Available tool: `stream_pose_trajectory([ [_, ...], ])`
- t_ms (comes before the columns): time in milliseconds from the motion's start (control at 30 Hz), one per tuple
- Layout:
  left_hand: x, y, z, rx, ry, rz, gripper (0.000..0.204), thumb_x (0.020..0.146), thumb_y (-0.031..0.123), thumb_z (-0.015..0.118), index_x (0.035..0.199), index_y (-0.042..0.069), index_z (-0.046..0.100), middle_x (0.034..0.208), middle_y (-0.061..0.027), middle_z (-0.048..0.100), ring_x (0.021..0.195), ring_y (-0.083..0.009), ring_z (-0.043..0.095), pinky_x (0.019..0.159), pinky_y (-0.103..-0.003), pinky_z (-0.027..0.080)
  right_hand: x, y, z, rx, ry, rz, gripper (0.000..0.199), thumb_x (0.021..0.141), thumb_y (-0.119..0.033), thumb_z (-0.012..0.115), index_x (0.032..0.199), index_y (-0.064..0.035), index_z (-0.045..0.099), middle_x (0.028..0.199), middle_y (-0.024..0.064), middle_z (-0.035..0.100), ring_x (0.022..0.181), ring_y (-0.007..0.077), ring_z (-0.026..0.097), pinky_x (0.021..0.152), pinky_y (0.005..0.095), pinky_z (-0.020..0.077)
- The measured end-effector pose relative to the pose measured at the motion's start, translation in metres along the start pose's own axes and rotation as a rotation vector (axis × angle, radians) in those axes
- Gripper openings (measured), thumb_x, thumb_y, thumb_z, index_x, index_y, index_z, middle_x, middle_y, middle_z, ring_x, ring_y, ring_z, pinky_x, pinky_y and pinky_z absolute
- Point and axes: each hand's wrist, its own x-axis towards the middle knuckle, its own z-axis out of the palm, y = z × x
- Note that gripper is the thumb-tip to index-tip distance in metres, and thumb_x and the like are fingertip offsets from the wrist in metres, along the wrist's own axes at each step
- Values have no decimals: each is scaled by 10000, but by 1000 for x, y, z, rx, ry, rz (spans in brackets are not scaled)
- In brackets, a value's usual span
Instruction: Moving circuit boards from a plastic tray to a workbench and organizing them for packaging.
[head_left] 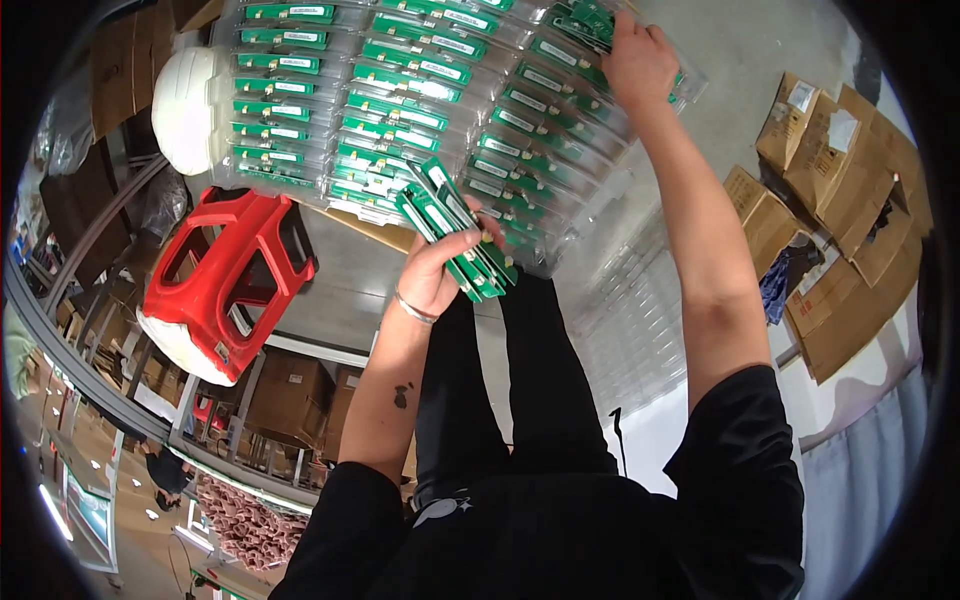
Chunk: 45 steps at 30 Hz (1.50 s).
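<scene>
My left hand grips a fanned stack of green circuit boards, its thumb laid across them, in front of my legs. Beyond it, clear plastic trays hold long columns of green circuit boards with white labels. At the far right of the trays, my right hand has its fingers curled at the edge of a few green boards that lie at an angle to the rows. Its fingertips are partly hidden, so how many boards it grips does not show.
A red plastic stool lies tipped over at the left, near a white rounded bundle. Opened cardboard boxes stand at the right. More clear trays are stacked beside my right leg. A metal-framed rack runs along the left.
</scene>
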Motion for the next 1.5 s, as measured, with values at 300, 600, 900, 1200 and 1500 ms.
stream_pose_trajectory([
  [300, 11, 28, -2, -88, -299, -182, 579, 825, 256, 579, 1292, 10, 343, 1011, -171, 550, 945, -306, 560, 838, -446, 483, -38, -1, -101, 1401, -629, 283, 401, 714, -104, 697, 1095, -42, 585, 911, 72, 658, 831, 173, 628, 769, 300, 491],
  [600, 25, 58, -6, -171, -541, -430, 715, 864, 631, 399, 1274, 47, 441, 1019, -151, 585, 897, -271, 596, 850, -455, 474, -51, -67, -176, 1084, -539, -474, 362, 705, -61, 667, 1052, -39, 568, 901, 63, 619, 852, 125, 593, 757, 273, 480],
  [900, -5, 67, -27, -246, -487, -417, 764, 789, 588, 511, 1291, 19, 421, 1208, -163, 526, 1086, -295, 542, 921, -408, 448, -108, -156, -210, 149, -14, -1561, 183, 748, -173, 579, 908, -88, 556, 832, 32, 573, 980, 190, 501, 838, 312, 395],
  [1200, -24, 82, -40, -263, -593, -277, 816, 692, 488, 648, 1287, -13, 400, 1099, -210, 559, 998, -339, 577, 868, -417, 476, -114, -190, -242, -223, -180, -1545, 422, 836, -218, 482, 1233, -74, 481, 1305, 96, 436, 1254, 252, 341, 1067, 413, 247],
  [1500, -19, 102, -51, -268, -683, -169, 909, 595, 388, 785, 1283, -45, 379, 990, -258, 591, 910, -382, 612, 816, -427, 505, -50, -171, -234, 895, -306, -850, 315, 849, -95, 501, 1157, -56, 554, 1169, 109, 554, 1057, 255, 551, 934, 373, 418],
])
